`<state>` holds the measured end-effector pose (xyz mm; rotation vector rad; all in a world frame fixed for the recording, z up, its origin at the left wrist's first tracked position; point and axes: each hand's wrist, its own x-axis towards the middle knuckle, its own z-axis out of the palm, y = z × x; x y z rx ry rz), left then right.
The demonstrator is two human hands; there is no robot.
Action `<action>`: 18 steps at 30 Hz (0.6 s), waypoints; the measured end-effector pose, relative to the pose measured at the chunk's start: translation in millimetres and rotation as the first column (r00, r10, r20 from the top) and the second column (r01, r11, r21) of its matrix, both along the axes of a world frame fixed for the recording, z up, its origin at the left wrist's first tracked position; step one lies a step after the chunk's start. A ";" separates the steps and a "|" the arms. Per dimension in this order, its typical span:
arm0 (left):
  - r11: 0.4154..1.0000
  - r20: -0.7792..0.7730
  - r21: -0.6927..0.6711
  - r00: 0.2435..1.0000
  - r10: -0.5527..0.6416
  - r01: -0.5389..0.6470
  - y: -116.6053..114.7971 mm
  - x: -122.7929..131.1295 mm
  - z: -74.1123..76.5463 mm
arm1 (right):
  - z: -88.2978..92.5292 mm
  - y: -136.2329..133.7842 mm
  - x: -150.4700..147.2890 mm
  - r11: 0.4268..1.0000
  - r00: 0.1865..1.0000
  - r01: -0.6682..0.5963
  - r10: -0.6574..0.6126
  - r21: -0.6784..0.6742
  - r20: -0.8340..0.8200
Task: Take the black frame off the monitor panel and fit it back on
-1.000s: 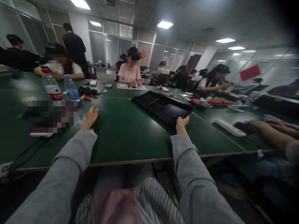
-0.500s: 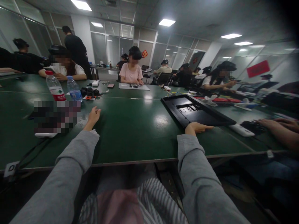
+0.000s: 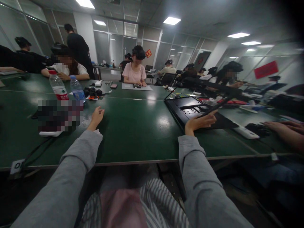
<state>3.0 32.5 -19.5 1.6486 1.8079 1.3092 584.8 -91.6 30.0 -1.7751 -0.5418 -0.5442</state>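
Observation:
My right hand (image 3: 200, 123) is raised at the near edge of a flat black panel, fingers curled against a thin black frame (image 3: 220, 104). That frame tilts up from the panel, its raised side slanting above it and its far side blurred by motion. The black panel (image 3: 177, 111) lies on the green table and has a recessed middle with metal parts. My left hand (image 3: 97, 116) hovers over the table at the left, fingers loosely bent and apart, holding nothing. Closest to it is a plastic bottle with a blue cap (image 3: 78, 90).
A red-capped bottle (image 3: 58, 87) and a white device with a cable (image 3: 50, 133) stand on the left of the green table (image 3: 135, 133). A white remote-like bar (image 3: 245, 131) lies right of the panel, near a co-worker's hands (image 3: 282, 129). Another person (image 3: 134, 71) sits opposite.
My right hand has turned and risen slightly, and the black frame now tilts up off the panel. My left hand has barely moved. The view has shifted a little.

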 end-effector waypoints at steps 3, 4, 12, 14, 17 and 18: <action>1.000 0.002 0.003 1.000 -0.009 0.009 0.5 -0.3 -0.5 | 2.6 6.2 -16.7 0.984 0.960 -0.152 0.169 -0.092 0.223; 1.000 0.002 0.004 1.000 -0.009 0.009 0.8 -0.7 -0.8 | 3.6 8.9 -21.5 0.975 0.936 -0.188 0.213 -0.114 0.279; 0.998 0.040 0.064 0.999 0.008 -0.010 0.7 -0.3 -0.9 | 3.9 24.2 -41.2 0.910 0.835 -0.406 0.405 -0.079 0.373; 0.995 0.036 0.097 0.999 0.022 -0.025 -0.5 1.6 -0.4 | 0.8 25.6 -42.3 0.882 0.832 -0.465 0.466 -0.079 0.300; 0.983 0.034 0.177 0.998 0.049 -0.054 -2.5 6.1 1.0 | -5.2 28.1 -42.6 0.826 0.809 -0.546 0.563 -0.140 0.167; 0.980 0.041 0.196 0.999 0.031 -0.039 -3.3 8.2 1.8 | -7.1 29.4 -42.6 0.804 0.795 -0.570 0.591 -0.170 0.133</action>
